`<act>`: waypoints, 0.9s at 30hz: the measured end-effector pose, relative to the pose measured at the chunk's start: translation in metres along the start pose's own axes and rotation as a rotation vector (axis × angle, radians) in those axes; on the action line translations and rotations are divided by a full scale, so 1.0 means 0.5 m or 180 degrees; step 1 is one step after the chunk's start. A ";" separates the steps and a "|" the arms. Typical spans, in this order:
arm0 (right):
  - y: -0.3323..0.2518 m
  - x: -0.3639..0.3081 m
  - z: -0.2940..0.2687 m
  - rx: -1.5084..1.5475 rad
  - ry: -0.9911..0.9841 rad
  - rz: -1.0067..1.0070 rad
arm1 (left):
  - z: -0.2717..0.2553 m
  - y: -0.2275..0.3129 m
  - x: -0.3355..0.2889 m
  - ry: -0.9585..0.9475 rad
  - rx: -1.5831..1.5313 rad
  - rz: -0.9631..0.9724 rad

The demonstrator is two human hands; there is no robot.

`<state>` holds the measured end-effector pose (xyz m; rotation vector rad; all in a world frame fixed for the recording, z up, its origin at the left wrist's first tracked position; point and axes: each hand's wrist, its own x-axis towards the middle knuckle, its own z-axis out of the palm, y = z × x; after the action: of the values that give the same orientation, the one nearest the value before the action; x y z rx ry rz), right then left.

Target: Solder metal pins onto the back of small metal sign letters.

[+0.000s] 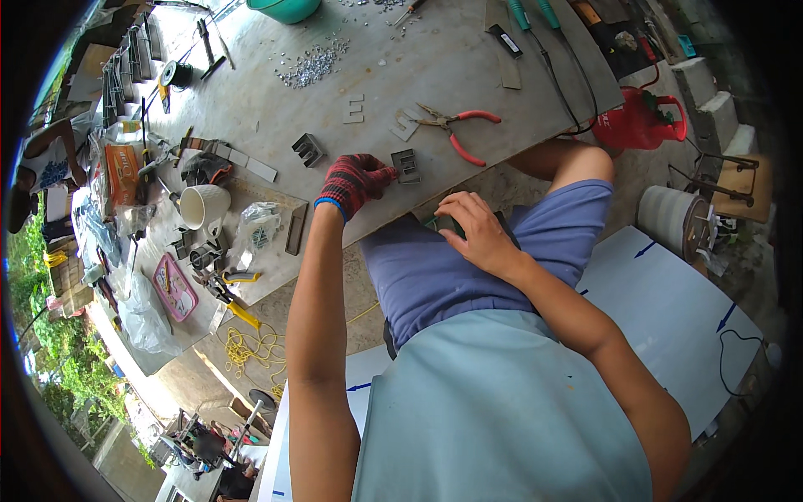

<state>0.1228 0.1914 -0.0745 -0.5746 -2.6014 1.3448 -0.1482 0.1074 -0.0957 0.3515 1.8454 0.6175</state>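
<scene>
My left hand (pixel 358 186), in a red and black knitted glove with a blue cuff, is at the table's near edge. Its thumb and fingertips pinch the side of a small metal letter E (pixel 407 166) with raised walls, standing on the tabletop. My bare right hand (pixel 475 230) is over my lap, fingers curled around a dark, partly green object that they mostly hide. Left of the glove lies a second raised metal letter (pixel 307 151). Beyond are a flat E-shaped plate (pixel 354 109) and another flat plate (pixel 403 127), beside pliers with red handles (pixel 478 116).
Metal bits (pixel 314 65) are heaped farther back, near a green bowl (pixel 284 7). To the left are a white cup (pixel 204 207), yellow-handled pliers (pixel 242 314) and a pink tray (pixel 174 287). Green-handled cabled tools (pixel 520 15) lie far right; a red gas cylinder (pixel 631 120) stands beyond the table.
</scene>
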 end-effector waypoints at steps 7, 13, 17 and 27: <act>0.019 0.013 -0.020 -0.0024 0.0177 -0.0010 | -0.003 -0.004 0.008 -0.0093 0.0032 0.0040; 0.022 0.003 -0.018 -0.0047 0.0154 0.0003 | -0.006 -0.002 0.007 -0.0105 0.0103 0.0025; 0.010 -0.001 -0.015 -0.0076 0.0100 -0.0027 | -0.007 0.004 0.006 -0.0045 0.0208 0.0071; -0.021 -0.006 -0.006 -0.0231 -0.0139 -0.0112 | -0.005 0.000 0.005 -0.0019 0.0140 0.0206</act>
<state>0.1235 0.1868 -0.0642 -0.5129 -2.6917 1.2710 -0.1516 0.1080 -0.0969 0.4432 1.8501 0.6201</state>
